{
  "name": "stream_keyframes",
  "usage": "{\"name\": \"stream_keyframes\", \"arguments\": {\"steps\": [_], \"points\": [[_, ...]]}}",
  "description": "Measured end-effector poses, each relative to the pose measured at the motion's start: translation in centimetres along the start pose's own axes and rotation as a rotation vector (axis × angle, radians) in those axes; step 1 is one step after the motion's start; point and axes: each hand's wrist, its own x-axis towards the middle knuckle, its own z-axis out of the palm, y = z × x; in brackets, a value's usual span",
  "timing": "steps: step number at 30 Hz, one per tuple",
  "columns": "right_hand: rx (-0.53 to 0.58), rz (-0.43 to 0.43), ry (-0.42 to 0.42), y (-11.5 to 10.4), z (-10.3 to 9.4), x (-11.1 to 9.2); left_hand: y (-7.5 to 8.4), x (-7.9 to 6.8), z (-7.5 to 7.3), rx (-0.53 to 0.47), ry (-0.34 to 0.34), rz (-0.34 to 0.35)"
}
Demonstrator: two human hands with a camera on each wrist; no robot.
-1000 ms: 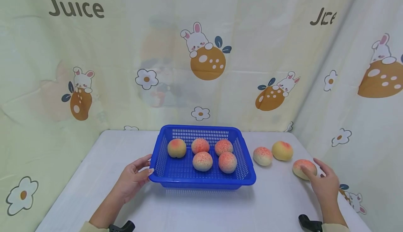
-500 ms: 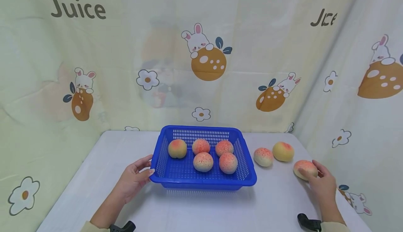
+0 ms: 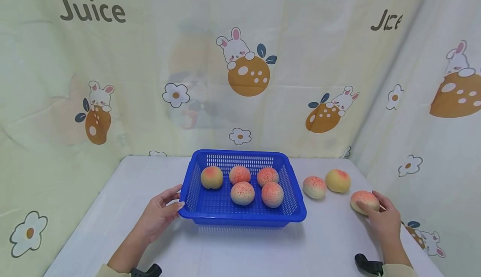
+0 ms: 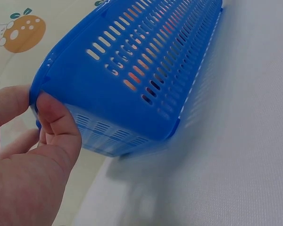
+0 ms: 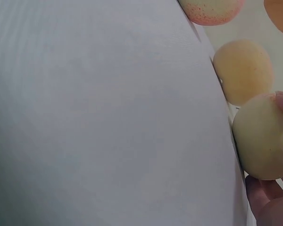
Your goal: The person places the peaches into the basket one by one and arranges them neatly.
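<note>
My left hand [image 3: 159, 218] grips the left rim of a blue plastic basket [image 3: 244, 217]. Close up in the left wrist view, the thumb and fingers of the left hand [image 4: 37, 169] pinch the basket's edge [image 4: 99, 80]. Several peaches lie inside, among them a yellowish peach [image 3: 211, 178] at the left and a speckled peach [image 3: 242, 193] near the middle. At the table's right side, my right hand [image 3: 386, 222] holds a pink-topped peach [image 3: 362, 198]. In the right wrist view its thumb and fingers lie on opposite sides of that pale peach [image 5: 262, 139].
A speckled peach [image 3: 314, 187] and a yellow peach [image 3: 338, 181] rest on the white table [image 3: 240, 252] between the basket and my right hand. A printed curtain [image 3: 150, 51] hangs behind the table, and another curtain side [image 3: 432, 143] borders the right.
My right hand has moved slightly left and closed its fingers round the rightmost peach. The left hand and the basket stay as they were.
</note>
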Motion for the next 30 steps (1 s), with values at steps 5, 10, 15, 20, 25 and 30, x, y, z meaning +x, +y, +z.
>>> {"name": "stream_keyframes", "arguments": {"steps": [5,10,15,20,25,30], "points": [[0.002,0.011,-0.004,-0.1,0.0,0.0,0.0,0.0,0.0,0.002,-0.003,0.000],[-0.002,0.026,0.006,0.1,0.0,0.2,0.0,0.0,0.0,0.011,-0.003,0.000],[-0.019,0.034,0.019,0.4,0.1,0.4,0.0,0.0,0.0,0.006,-0.004,-0.001],[-0.003,0.047,0.015,0.4,0.3,0.1,0.0,0.1,0.0,0.000,-0.009,-0.001],[0.010,0.050,0.010,0.1,0.3,-0.4,-0.1,0.1,-0.1,-0.006,-0.009,0.000],[-0.013,0.039,-0.002,-0.2,0.4,-1.1,-0.2,0.1,-0.1,-0.011,-0.009,-0.002]]}}
